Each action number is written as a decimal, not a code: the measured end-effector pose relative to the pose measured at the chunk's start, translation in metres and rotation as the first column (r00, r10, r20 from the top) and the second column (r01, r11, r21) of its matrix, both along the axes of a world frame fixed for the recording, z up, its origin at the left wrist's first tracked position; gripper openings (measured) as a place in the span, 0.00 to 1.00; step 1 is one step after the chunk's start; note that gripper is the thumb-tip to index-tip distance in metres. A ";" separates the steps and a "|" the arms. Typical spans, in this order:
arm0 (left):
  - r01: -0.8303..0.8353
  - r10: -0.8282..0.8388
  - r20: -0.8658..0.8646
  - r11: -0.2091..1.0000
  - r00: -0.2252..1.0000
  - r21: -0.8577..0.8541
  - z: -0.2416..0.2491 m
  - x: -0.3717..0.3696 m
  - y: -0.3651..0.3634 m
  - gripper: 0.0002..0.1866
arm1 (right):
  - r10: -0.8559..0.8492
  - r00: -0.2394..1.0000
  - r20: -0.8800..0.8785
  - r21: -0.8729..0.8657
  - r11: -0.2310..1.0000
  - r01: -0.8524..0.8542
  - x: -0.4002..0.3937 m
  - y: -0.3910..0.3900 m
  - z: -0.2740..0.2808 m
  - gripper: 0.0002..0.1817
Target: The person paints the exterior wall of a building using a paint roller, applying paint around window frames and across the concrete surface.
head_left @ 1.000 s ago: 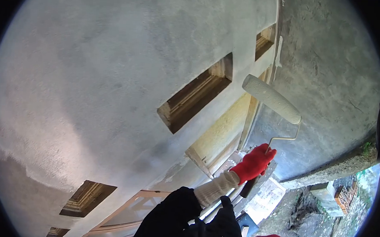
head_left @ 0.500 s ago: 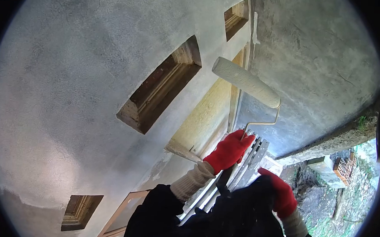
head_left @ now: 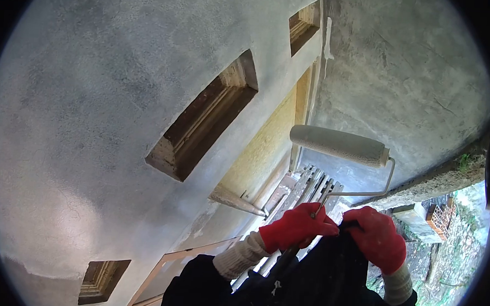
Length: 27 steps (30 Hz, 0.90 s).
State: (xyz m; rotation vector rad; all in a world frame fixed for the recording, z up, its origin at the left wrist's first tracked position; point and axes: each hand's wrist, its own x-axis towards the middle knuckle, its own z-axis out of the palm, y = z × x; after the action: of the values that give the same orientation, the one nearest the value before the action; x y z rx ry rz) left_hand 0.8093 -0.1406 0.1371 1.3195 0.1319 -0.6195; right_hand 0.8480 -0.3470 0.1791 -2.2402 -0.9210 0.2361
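Note:
My left hand, in a red glove, is closed round the handle end of a paint roller. The roller's pale, coated sleeve lies nearly level above the hand, joined to it by a bent wire frame. Close beside it, my right hand, also red-gloved, pinches a raised fold of black clothing at my front. The left fingertips reach right to the top of that fold. Both wrists show cream knitted cuffs below the gloves.
A grey plastered wall with recessed openings fills the left. Another grey wall stands right, meeting it at a corner. Slatted boards lie below my hands. Lower right are rough ground and a perforated brick.
The roller has dropped down and right and turned closer to level. My right hand has risen beside the left, lifting the black clothing into a peak.

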 end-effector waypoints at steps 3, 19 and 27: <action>-0.024 0.024 0.004 0.998 1.000 0.056 -0.001 0.001 -0.006 0.12 | -0.057 0.994 0.092 -0.029 0.998 0.059 -0.004 -0.003 -0.005 0.13; 0.042 -0.043 0.002 0.974 0.999 0.224 0.018 0.016 -0.031 0.13 | -0.367 0.916 -0.164 0.189 0.899 0.394 -0.017 -0.025 -0.030 0.08; 0.035 -0.056 0.062 0.954 0.997 0.297 0.018 0.025 -0.031 0.11 | -0.285 0.838 -0.465 0.232 0.875 0.426 -0.012 -0.028 -0.025 0.09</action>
State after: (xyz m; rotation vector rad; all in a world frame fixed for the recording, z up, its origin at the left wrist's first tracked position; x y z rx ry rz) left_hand 0.8338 -0.1717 0.1546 1.6363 0.1412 -0.6074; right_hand 0.8360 -0.3747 0.1546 -1.8963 -0.2680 0.3443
